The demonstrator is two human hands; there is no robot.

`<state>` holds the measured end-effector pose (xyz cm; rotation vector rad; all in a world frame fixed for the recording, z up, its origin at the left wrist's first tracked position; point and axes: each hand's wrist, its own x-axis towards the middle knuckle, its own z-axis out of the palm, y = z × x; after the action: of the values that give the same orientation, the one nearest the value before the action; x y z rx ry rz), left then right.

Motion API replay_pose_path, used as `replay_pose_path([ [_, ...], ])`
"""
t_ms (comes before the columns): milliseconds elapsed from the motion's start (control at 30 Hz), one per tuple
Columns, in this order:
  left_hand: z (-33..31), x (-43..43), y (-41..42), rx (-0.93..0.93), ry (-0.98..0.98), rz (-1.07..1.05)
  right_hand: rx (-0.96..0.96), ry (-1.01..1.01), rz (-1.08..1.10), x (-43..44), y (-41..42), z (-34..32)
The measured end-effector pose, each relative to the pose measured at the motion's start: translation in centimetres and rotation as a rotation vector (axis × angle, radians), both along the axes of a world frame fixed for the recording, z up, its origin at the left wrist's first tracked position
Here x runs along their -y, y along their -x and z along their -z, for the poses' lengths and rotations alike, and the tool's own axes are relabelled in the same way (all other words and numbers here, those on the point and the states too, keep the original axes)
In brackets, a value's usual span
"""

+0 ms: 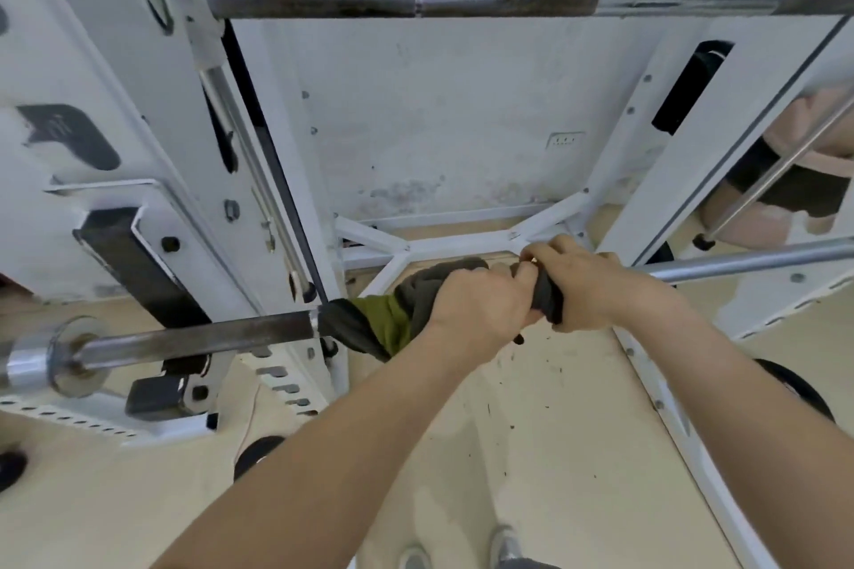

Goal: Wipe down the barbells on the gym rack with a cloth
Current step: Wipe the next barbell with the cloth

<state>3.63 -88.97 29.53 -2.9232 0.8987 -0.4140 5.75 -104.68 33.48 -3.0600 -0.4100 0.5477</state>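
The white rack [633, 162] stood before me on a pale floor [554, 430]. The upper barbell [462, 1] ran level near the top of view, its left end seated in a hook on the left upright. The lower barbell [198, 340] crossed the rack below it, its chrome sleeve and collar projecting past the left upright. The cloth [388, 323], dark grey with an olive patch, was wrapped around the lower barbell's shaft, just right of the left upright. My left grip [480, 300] was closed over cloth and shaft, fingers curled around both. My right grip [596, 286] touched it, fingers curled around a dark end of the cloth. Bare shaft ran to the right of both grips.
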Motion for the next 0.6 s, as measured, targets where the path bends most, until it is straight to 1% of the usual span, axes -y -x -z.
replay_pose_path([
  [67, 0.1, -2.5, 0.6, 0.026, 0.045, -0.044, -0.016, -0.071, -0.056, -2.5, 0.5, -1.1],
  [100, 0.0, -4.2, 0.8, 0.015, 0.053, -0.080, -0.012, -0.141, -0.095, -4.3, 0.8, -1.5],
  [167, -0.1, -8.7, 1.8, 0.061, 0.066, -0.145, -0.015, -0.310, -0.177, -8.9, 1.5, -1.6],
  [233, -0.3, -13.6, 3.3, 0.100, 0.132, -0.261, -0.037, -0.462, -0.250, -13.9, 2.3, -0.8],
  [300, 0.0, -17.2, 4.7, 0.090, 0.180, -0.378, -0.012, -0.513, -0.309, -18.1, 3.0, 0.4],
  [400, 0.4, -18.8, 5.5, 0.104, 0.181, -0.456, 0.041, -0.485, -0.357, -20.2, 3.1, 1.3],
  [467, 0.4, -18.4, 5.1, 0.103, 0.168, -0.498, 0.137, -0.352, -0.368, -18.6, 2.7, 1.5],
  [533, 0.2, -17.6, 4.6, 0.106, 0.156, -0.556, 0.293, -0.169, -0.377, -15.5, 2.5, 2.1],
  [600, 0.0, -15.8, 4.4, 0.123, 0.164, -0.601, 0.407, -0.104, -0.338, -11.7, 2.8, 3.1],
])
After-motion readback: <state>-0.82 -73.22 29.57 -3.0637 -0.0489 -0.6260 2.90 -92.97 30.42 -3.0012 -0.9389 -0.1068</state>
